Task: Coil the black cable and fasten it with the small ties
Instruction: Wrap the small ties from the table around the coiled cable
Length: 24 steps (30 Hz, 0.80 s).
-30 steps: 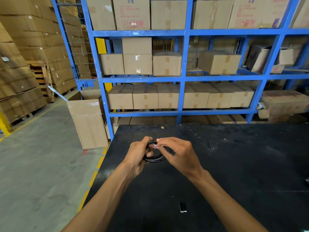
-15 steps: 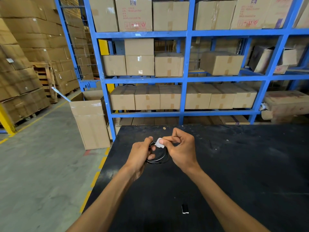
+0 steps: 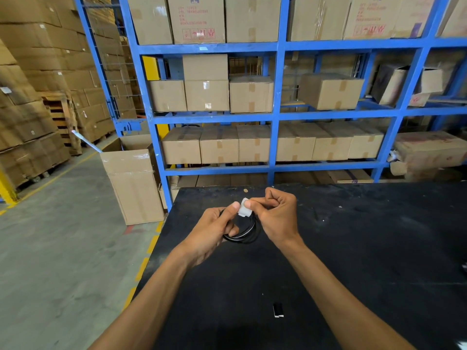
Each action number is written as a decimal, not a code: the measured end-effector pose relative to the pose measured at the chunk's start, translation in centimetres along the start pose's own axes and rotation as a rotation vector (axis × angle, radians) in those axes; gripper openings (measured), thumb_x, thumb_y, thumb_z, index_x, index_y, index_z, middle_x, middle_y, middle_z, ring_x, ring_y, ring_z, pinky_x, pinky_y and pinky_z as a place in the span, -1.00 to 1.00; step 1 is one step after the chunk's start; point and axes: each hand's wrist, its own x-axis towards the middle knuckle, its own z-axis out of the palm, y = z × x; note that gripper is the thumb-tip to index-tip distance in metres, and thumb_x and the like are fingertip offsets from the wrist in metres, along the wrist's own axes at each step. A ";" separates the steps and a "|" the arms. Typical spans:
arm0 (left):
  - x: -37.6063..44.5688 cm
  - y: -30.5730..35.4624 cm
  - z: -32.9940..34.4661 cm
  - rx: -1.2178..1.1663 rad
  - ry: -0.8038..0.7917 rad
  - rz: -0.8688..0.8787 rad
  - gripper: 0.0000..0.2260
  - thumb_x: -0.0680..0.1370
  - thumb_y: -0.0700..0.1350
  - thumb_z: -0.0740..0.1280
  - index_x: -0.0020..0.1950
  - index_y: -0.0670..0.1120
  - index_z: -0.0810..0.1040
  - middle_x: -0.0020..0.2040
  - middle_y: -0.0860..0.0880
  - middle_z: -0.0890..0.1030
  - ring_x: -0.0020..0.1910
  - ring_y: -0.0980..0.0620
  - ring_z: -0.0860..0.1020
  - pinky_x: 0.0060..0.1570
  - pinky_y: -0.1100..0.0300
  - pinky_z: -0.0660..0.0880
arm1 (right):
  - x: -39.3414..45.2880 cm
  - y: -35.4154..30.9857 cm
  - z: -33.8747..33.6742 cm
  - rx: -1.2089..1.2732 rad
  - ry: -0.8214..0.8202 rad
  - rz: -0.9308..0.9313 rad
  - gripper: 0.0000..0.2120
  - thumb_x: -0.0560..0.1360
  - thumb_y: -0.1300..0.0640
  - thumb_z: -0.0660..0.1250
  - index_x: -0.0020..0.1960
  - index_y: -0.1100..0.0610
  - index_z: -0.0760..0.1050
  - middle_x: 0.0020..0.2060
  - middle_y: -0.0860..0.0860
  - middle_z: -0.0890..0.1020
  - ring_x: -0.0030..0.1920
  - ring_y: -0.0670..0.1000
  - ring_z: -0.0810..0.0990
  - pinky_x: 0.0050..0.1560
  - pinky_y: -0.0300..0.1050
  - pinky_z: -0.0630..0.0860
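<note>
Left hand [image 3: 214,228] grips coiled black cable [image 3: 246,234] above desk [image 3: 366,248]; right hand [image 3: 275,218] pinches white tie [image 3: 244,210] at coil top. Fastening step; next prob. wrap tie round strands, press shut.

1. Two bare forearms reach in from the near edge; no sleeves show.
2. The left hand [image 3: 212,231] wears nothing.
3. The right hand [image 3: 276,221] likewise wears no glove, ring or watch.

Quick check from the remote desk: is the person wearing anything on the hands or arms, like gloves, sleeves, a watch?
Nothing shows. The left hand and right hand are bare, no gloves or rings visible. Both forearms are uncovered to the frame's edge, with no sleeves, watch or bands.
</note>
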 end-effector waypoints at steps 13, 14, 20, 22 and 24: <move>-0.2 -1.2 -0.3 -0.178 0.021 -0.082 -0.63 0.57 0.17 0.27 -0.34 -0.01 0.36 -0.48 0.02 0.17 -0.42 0.08 0.36 -0.26 0.25 0.40 | -0.8 0.4 -0.2 0.142 -0.163 0.108 -0.72 0.41 0.21 0.53 -0.10 0.04 0.42 -0.23 0.00 0.76 -0.13 -0.05 0.74 -0.08 -0.20 0.65; -0.2 -1.3 -0.2 -0.230 0.035 -0.087 -0.64 0.57 0.16 0.26 -0.33 -0.01 0.37 -0.48 0.03 0.16 -0.42 0.09 0.36 -0.28 0.26 0.42 | -1.0 0.5 -0.2 0.181 -0.150 0.151 -0.74 0.42 0.17 0.52 -0.06 0.04 0.44 -0.19 -0.02 0.76 -0.10 -0.06 0.74 -0.07 -0.19 0.64; 0.1 -1.6 -0.2 -0.446 0.182 -0.021 -0.65 0.60 0.12 0.24 -0.32 -0.03 0.41 -0.50 0.02 0.22 -0.41 0.09 0.39 -0.20 0.23 0.50 | -3.0 0.9 -0.2 0.256 -0.252 0.380 -0.60 0.47 0.01 0.47 0.27 -0.06 0.45 0.07 -0.13 0.69 0.07 -0.15 0.67 -0.03 -0.13 0.66; 0.3 -1.8 -0.1 -0.468 0.199 0.006 -0.64 0.60 0.12 0.24 -0.33 -0.03 0.41 -0.51 0.02 0.23 -0.41 0.08 0.40 -0.02 0.10 0.47 | -3.8 0.6 0.5 0.244 -0.284 0.361 -0.58 0.50 0.05 0.44 0.32 -0.05 0.43 0.02 -0.18 0.70 0.05 -0.17 0.67 -0.06 -0.17 0.66; 0.5 -2.0 0.2 -0.477 0.202 0.031 -0.63 0.60 0.13 0.23 -0.35 -0.02 0.40 -0.52 0.03 0.23 -0.40 0.08 0.41 0.02 0.07 0.44 | -4.1 0.5 1.0 0.230 -0.246 0.347 -0.61 0.53 0.14 0.42 0.32 -0.01 0.44 -0.01 -0.13 0.71 0.01 -0.15 0.68 -0.13 -0.19 0.66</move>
